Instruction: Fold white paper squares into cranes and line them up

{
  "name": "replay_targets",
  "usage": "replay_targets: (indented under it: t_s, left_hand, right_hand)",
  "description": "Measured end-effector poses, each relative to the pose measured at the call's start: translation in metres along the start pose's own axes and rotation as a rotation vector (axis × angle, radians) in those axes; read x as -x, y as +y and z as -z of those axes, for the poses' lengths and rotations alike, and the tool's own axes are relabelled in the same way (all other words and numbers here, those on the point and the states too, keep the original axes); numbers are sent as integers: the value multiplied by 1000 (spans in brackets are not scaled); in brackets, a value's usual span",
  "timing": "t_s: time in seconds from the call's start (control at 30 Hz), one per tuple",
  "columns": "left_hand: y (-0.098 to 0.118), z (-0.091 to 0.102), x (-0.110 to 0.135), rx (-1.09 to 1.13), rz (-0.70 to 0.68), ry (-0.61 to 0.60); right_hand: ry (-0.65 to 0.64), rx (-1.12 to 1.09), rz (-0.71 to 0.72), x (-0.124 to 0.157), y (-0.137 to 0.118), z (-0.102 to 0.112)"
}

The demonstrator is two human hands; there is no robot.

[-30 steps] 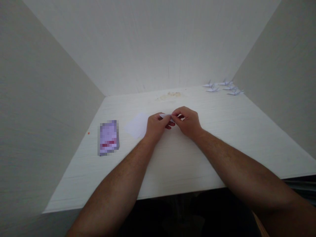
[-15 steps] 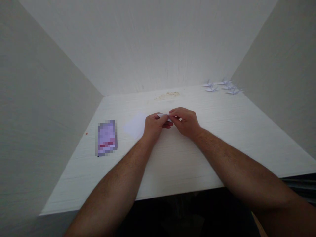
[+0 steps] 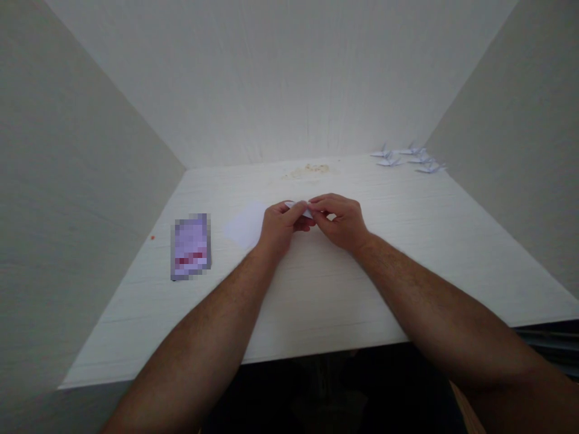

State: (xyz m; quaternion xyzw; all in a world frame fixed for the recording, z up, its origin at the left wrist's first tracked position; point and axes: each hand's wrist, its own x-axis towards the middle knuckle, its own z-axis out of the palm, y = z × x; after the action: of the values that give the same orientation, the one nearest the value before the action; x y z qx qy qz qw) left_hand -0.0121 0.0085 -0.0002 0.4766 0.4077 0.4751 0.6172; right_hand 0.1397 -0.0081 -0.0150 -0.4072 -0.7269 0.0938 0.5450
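A small piece of folded white paper (image 3: 307,213) is held between my two hands above the middle of the table. My left hand (image 3: 279,226) grips it from the left, thumb on top and fingers curled beneath. My right hand (image 3: 340,219) pinches its right end between thumb and fingertips. Most of the folded paper is hidden by the fingers, so its full shape cannot be made out. White paper (image 3: 244,225) lies flat on the table just left of my left hand, partly behind it.
Several folded white paper cranes (image 3: 423,160) stand at the back right corner. A blurred-out purple item (image 3: 190,247) lies on the left of the white table (image 3: 325,301). A brownish stain (image 3: 316,169) marks the back. Walls enclose the table at the left, back and right.
Both hands keep hold of the folded paper, with the left thumb now lying further over it. The whole view has shifted slightly.
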Motion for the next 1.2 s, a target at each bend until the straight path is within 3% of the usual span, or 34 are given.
replay_targets:
  t_s: [0.93,1.07,1.2]
  left_hand:
    - [1,2,0,36,-4,-14]
    - [0,2,0,3,-8,8]
    - [-2,2,0,-59,-22,19]
  right_hand:
    - [-16,30,47,0,3,0]
    - [-49,-31,-68,-1,-3,1]
    - [19,-175,-339,-5,-4,0]
